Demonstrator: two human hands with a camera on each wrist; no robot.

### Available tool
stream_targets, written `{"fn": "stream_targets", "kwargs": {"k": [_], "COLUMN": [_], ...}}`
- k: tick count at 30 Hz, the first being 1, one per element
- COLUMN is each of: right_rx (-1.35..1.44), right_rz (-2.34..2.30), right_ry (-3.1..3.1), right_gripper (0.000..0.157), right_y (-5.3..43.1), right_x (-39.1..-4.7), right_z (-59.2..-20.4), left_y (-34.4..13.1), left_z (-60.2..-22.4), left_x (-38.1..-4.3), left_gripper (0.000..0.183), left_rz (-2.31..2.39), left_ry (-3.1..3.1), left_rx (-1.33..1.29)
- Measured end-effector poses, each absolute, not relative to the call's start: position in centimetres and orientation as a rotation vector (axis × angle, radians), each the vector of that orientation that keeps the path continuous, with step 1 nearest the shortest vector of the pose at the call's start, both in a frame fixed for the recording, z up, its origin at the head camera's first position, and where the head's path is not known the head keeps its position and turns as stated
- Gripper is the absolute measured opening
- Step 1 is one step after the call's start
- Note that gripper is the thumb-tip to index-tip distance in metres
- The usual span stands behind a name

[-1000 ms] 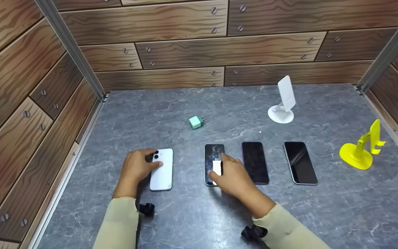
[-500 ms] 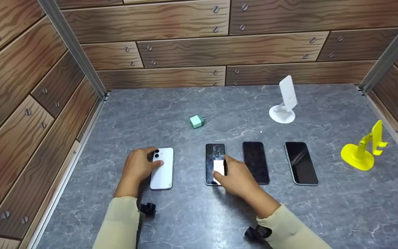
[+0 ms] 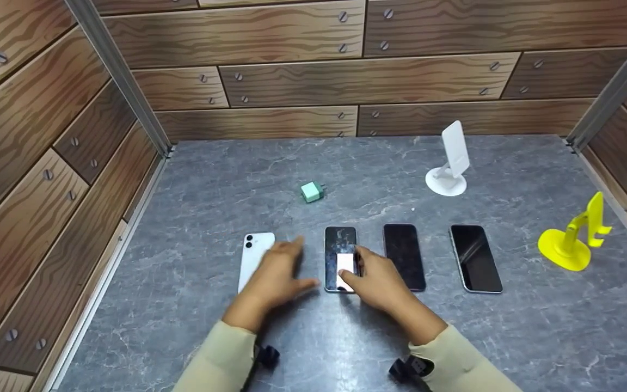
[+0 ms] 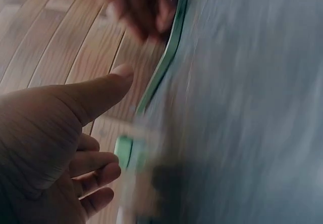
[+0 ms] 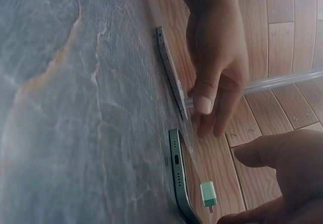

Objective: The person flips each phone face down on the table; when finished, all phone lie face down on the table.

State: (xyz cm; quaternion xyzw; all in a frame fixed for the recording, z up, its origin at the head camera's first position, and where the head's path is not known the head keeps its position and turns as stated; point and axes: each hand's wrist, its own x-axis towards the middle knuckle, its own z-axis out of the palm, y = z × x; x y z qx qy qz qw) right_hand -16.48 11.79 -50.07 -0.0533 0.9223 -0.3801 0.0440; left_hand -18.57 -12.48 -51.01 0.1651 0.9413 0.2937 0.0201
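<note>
The left hand (image 3: 278, 275) hovers over and right of a white phone (image 3: 250, 256) lying camera side up, fingers spread, holding nothing. It partly covers that phone. The right hand (image 3: 376, 275) is at the right side of a dark-screened phone (image 3: 333, 245) with a bright white patch on its screen. Its thumb reaches over the lower part of this screen. In the right wrist view, the right thumb and fingers stand apart above the phone's edge (image 5: 177, 171). The left wrist view is blurred; the left hand (image 4: 60, 143) shows its thumb stretched out.
Two more phones lie screen up to the right, a dark phone (image 3: 404, 256) and a silver-edged phone (image 3: 475, 258). Behind are a green charger plug (image 3: 312, 191) and a white phone stand (image 3: 449, 163). A yellow phone stand (image 3: 569, 239) is at far right. Wood-patterned walls (image 3: 292, 81) enclose the table.
The left hand has left the top of the white phone and moved right toward the dark-screened phone. The right hand stays almost in place, its thumb slightly further over the screen.
</note>
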Motion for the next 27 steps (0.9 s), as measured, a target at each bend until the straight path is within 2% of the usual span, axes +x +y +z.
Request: {"fn": "stream_targets", "kwargs": {"k": [3, 9, 21, 27], "right_rx": [-0.153, -0.114, -0.081, -0.047], "right_rz": [-1.173, -1.218, -1.299, -1.51], "right_ry": [2.81, 2.761, 2.71, 2.609], "right_gripper": [0.069, 0.07, 0.066, 0.061], "right_y": [11.8, 11.8, 11.8, 11.9], "right_x": [-16.4, -16.5, -16.7, -16.6], "right_z": [-50.2, -50.4, -50.4, -50.3], "left_y": [-11.1, -9.9, -9.5, -9.6], "left_z": [-51.0, -51.8, -52.1, -52.1], "left_x": [-18.2, -17.8, -18.1, -18.1], "left_gripper": [0.104, 0.095, 0.08, 0.078], "left_rz": [0.842, 0.736, 0.632, 0.619], "left_ry": [2.891, 2.891, 2.913, 2.931], "left_rx": [0.585, 0.694, 0.788, 0.816]}}
